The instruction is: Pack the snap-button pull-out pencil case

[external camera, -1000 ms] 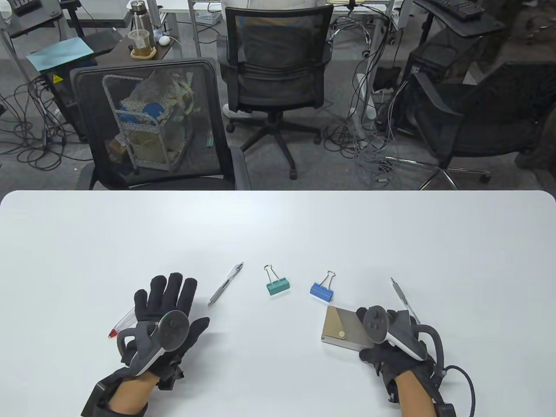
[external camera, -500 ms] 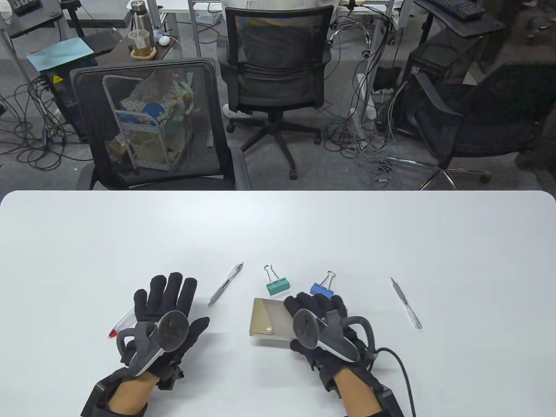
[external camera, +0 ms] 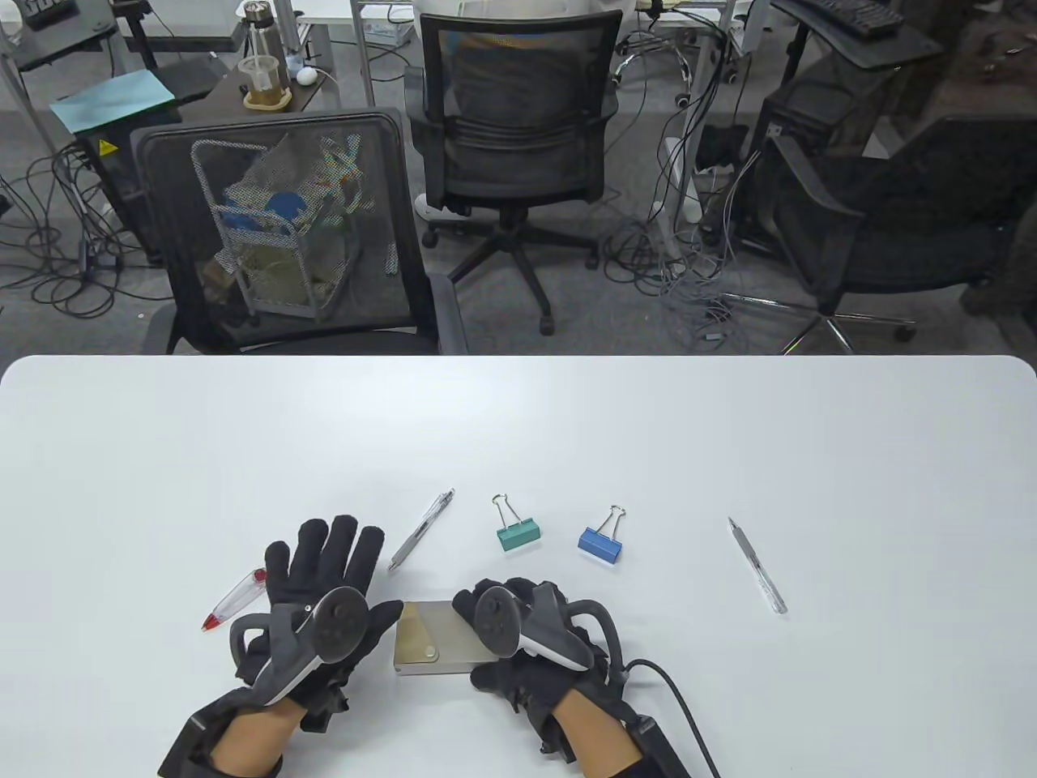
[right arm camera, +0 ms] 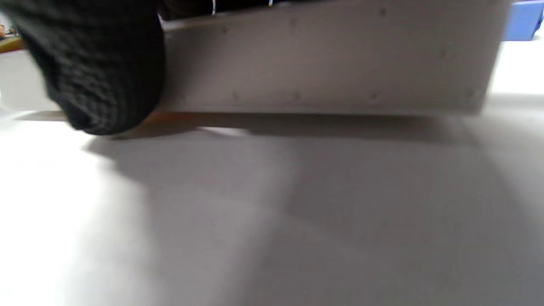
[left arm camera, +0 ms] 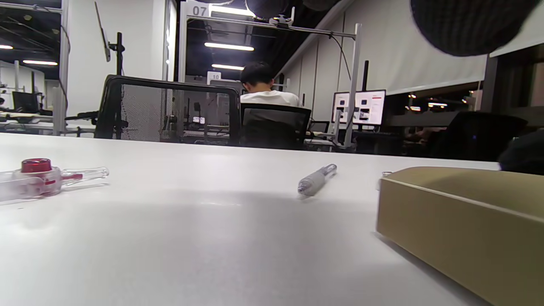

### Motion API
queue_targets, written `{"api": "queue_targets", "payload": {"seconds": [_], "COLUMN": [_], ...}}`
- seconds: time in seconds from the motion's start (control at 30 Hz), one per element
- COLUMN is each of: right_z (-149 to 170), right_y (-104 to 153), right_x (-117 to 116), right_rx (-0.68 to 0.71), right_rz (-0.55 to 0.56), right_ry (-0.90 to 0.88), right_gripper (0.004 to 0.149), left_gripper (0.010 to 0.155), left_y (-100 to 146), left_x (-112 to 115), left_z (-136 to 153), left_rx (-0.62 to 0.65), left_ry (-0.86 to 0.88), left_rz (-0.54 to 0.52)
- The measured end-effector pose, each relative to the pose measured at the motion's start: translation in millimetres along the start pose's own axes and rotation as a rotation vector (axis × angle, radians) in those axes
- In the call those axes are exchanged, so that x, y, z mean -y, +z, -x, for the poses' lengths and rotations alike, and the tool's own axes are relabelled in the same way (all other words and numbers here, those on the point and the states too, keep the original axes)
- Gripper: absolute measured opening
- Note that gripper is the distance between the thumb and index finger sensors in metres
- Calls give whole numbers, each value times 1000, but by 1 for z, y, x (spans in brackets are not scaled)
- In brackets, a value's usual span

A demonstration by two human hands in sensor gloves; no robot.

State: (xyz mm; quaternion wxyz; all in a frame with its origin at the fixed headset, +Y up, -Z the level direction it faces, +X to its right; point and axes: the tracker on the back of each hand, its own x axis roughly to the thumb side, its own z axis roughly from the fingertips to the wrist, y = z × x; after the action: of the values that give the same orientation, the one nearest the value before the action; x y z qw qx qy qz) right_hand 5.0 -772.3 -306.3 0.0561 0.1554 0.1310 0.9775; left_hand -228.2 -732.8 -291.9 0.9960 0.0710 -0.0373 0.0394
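Now the case (external camera: 429, 640) lies flat on the table (external camera: 729, 454), below the grey pen (external camera: 420, 531). Right hand (external camera: 527, 648) grips the case's right end, thumb at its near side. Left hand (external camera: 324, 608) lies just left of the case, fingers spread and holding nothing.

A white, round-cornered table (external camera: 518, 421) fills the foreground. Just beyond its far edge, to the left, stands a black mesh-backed chair (external camera: 154, 211), and a white wire basket (external camera: 267, 267) of clutter shows through its mesh. Farther behind the table's middle is a black swivel office chair (external camera: 518, 121), with a grey tangle of floor cables (external camera: 689, 267) to its right. Far beyond the table's left end, a teal sheet (external camera: 113, 99) and a clear glass beaker (external camera: 263, 81) sit on dark furniture.
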Motion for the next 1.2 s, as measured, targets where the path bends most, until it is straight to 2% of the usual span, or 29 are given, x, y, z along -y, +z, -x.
{"api": "queue_targets", "payload": {"seconds": [0.17, 0.37, 0.5, 0.63, 0.93, 1.2], "right_z": [0, 1, 2, 2, 2, 3], "right_y": [1, 1, 1, 1, 1, 0], "right_x": [-1, -1, -2, -2, -1, -1], "right_rx": [3, 10, 11, 10, 7, 1], "right_rz": [5, 6, 6, 3, 1, -2], "right_ry": [-4, -17, -22, -22, -23, -24], "right_gripper": [85, 85, 85, 85, 85, 84], "left_gripper": [81, 82, 86, 84, 77, 73], "left_y": [5, 8, 12, 15, 12, 15], "left_x": [2, 18, 22, 27, 29, 31], "left_z": [-19, -41, -49, -57, -53, -55], "left_rx": [56, 108, 134, 146, 172, 194], "left_ry": [-42, -148, -183, -251, -151, -167], "left_rz": [61, 267, 245, 211, 238, 213]}}
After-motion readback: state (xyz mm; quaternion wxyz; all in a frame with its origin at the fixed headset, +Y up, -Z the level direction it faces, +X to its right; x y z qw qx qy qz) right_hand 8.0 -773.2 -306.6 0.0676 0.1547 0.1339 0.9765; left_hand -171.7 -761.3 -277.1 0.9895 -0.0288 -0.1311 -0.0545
